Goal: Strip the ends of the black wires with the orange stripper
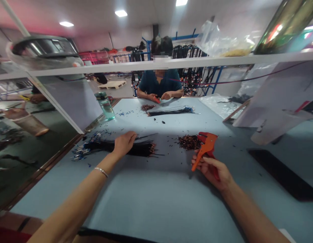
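Note:
My right hand [214, 168] is wrapped around the handles of an orange and red wire stripper [206, 146], its head pointing up and left. Just behind the tool lies a pile of short copper-and-black wire offcuts [188, 142]. My left hand [124, 142] rests above a bundle of black wires [141, 149], its fingers pinched together. A thin black wire [147, 136] runs out to the right from those fingertips. Blue and silvery terminals [82, 152] cover the bundle's left end; bare copper shows at its right end.
Across the light blue table [156, 195] a co-worker [159, 82] holds a red tool beside another wire bundle [171, 111]. A water bottle [106, 106] stands at the left edge. A dark flat slab [283, 173] lies right. A white shelf [136, 64] spans above.

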{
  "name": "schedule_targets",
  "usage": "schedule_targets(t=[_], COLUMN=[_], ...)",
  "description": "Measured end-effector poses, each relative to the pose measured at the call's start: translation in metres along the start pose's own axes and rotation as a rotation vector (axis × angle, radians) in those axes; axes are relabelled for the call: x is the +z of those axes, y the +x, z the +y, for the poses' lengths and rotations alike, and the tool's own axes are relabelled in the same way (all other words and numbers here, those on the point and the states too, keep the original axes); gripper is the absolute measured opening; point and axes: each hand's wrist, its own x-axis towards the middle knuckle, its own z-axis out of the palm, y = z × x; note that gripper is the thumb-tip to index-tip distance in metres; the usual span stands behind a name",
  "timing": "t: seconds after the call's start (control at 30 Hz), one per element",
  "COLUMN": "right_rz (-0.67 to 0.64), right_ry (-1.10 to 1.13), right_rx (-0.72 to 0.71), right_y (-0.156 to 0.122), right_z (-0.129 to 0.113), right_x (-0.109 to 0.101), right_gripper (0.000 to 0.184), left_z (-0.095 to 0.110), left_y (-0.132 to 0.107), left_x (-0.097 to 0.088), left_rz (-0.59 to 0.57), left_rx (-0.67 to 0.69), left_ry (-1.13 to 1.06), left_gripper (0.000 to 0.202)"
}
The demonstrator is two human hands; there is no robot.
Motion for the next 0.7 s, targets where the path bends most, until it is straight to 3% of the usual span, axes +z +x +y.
schedule_targets(t=[0.1,0.17,0.27,0.5,0.7], right_rz=[-0.01,-0.021,-0.031,-0.007,0.066], right_ry=[-0.005,-0.001,0.005,0.048,0.143], right_rx=[0.007,0.004,-0.013,-0.063,-0.111], right_y=[-0.001,-0.001,0.0,0.0,0.003], right_z=[0.0,0.0,0.002,0.007,0.013], right_x=[0.003,0.003,0.004,0.012,0.016], right_gripper=[0.026,0.026,0.027,0.028,0.027], left_z=[0.013,0.027,0.053,0.12,0.136], left_y=[-0.004,-0.009,-0.019,-0.035,-0.045], left_x=[0.017,0.021,0.023,0.033,0.05], left_rz=[0.092,0.182,0.207,0.097,-0.029], left_rx=[-0.032,0.043,0.194,0.384,0.467], left_ry=[-0.166,-0.161,-0.062,-0.107,-0.259], left_gripper=[0.03,0.031,0.027,0.03,0.028])
